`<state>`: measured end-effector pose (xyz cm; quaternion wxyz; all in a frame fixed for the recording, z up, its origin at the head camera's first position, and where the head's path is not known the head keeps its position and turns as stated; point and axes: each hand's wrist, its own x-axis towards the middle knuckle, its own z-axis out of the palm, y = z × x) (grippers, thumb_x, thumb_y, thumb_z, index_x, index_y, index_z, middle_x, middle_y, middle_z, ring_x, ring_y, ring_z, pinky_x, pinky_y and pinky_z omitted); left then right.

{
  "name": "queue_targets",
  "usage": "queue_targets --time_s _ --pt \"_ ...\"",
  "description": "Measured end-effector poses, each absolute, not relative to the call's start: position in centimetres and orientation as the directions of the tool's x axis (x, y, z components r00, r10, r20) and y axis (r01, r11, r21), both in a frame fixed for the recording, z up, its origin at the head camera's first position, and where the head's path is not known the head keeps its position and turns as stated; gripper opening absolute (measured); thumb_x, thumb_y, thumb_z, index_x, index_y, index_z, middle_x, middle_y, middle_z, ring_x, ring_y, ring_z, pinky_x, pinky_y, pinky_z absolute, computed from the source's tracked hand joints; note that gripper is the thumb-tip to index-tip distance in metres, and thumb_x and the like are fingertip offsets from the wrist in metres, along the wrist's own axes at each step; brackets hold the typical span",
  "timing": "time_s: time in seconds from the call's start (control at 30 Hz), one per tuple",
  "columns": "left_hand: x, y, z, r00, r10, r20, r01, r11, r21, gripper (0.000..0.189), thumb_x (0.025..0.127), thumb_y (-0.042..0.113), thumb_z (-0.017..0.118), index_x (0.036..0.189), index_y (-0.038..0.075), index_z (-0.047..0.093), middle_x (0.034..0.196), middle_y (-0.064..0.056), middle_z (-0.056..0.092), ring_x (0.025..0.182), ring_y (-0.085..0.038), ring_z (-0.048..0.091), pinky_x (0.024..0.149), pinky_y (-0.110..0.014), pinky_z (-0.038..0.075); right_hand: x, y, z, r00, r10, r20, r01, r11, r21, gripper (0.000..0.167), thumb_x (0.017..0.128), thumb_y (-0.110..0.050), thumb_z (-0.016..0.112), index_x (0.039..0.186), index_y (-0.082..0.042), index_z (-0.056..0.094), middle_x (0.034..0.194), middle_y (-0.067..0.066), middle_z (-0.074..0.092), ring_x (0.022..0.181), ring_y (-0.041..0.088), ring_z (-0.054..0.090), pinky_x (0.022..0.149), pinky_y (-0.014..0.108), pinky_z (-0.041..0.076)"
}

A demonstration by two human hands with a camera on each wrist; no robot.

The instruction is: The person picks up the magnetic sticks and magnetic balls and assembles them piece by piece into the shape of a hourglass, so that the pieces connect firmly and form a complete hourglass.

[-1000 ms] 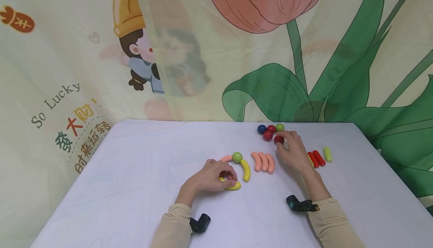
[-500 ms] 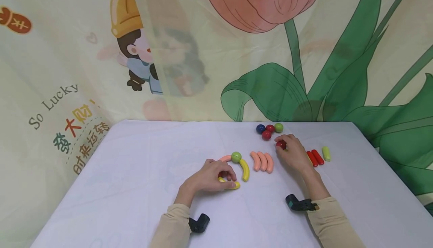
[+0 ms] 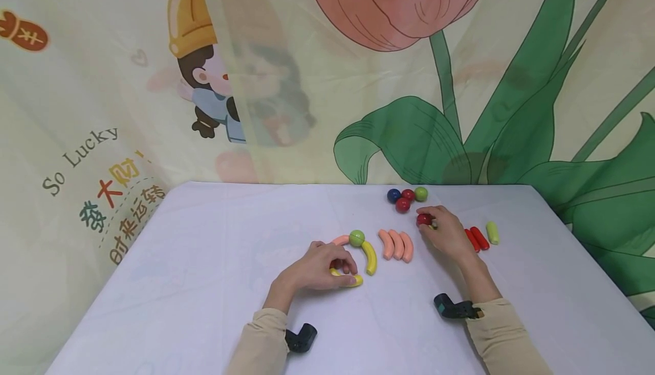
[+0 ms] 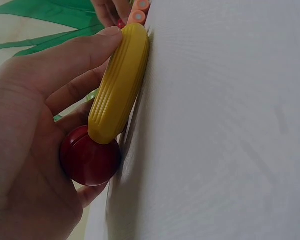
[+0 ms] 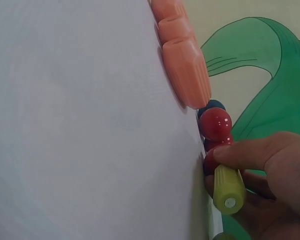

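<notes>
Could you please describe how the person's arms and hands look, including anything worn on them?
The person wears long beige sleeves, creased near their ends, which stop short of the hands. The left hand and right hand are bare, with no gloves or rings visible. By each sleeve's end sits a black angled device; the right one shows a small greenish patch. No cables are visible.

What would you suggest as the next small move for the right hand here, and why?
I would probably bring the red ball in the right hand to the corner between the two yellow pieces: their ends nearly meet there with no ball, while a green ball sits between the upper yellow piece and the pink piece.
</notes>
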<state>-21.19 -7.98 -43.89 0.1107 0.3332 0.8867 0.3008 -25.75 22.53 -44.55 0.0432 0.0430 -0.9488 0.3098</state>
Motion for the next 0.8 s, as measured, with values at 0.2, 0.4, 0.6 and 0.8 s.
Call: queue_targets --time_s 0.2,0.4,0.6,0.8 --pt "-21.24 -7.99 -44.0 -0.752 0.659 0.007 0.528 0.596 0.605 0.007 0.081 0.033 0.072 0.082 0.033 0.065 0.073 0.02 0.056 0.07 -0.002 0.05 0.094 -0.041 0.024 -25.73 22.59 -44.33 -0.99 -0.075 0.121 -0.131 0.811 -0.57 0.037 0.089 -0.007 0.059 0.125 0.002 0.056 0.121 0.025 0.056 0.106 0.037 0.055 0.089 0.052 0.049" --pt "-21.24 -7.99 -44.01 -0.753 0.658 0.005 0.525 0.596 0.607 0.007 0.081 0.034 0.072 0.082 0.032 0.065 0.074 0.02 0.056 0.07 -0.001 0.05 0.094 -0.042 0.024 -25.58 22.67 -44.24 -0.99 -0.088 0.114 -0.138 0.806 -0.576 0.038 0.091 -0.005 0.054 0.128 0.004 0.053 0.125 0.027 0.054 0.11 0.039 0.054 0.091 0.053 0.048" --pt "-21.24 -8.0 -44.01 -0.757 0.653 -0.004 0.512 0.598 0.616 0.008 0.082 0.034 0.072 0.082 0.032 0.065 0.074 0.02 0.057 0.071 -0.001 0.052 0.096 -0.043 0.024 -25.46 22.47 -44.16 -0.985 -0.123 0.119 -0.169 0.795 -0.583 0.038 0.091 -0.001 0.05 0.128 0.005 0.053 0.126 0.027 0.054 0.111 0.039 0.055 0.09 0.053 0.048" --pt "-21.23 -7.92 -44.11 -0.757 0.654 -0.002 0.514 0.597 0.617 0.008 0.081 0.034 0.072 0.082 0.033 0.065 0.075 0.02 0.057 0.072 0.0 0.051 0.097 -0.043 0.024 -25.39 22.56 -44.24 -0.991 -0.094 0.096 -0.133 0.786 -0.604 0.037 0.088 0.001 0.05 0.124 0.003 0.055 0.125 0.025 0.055 0.108 0.038 0.055 0.089 0.051 0.049"
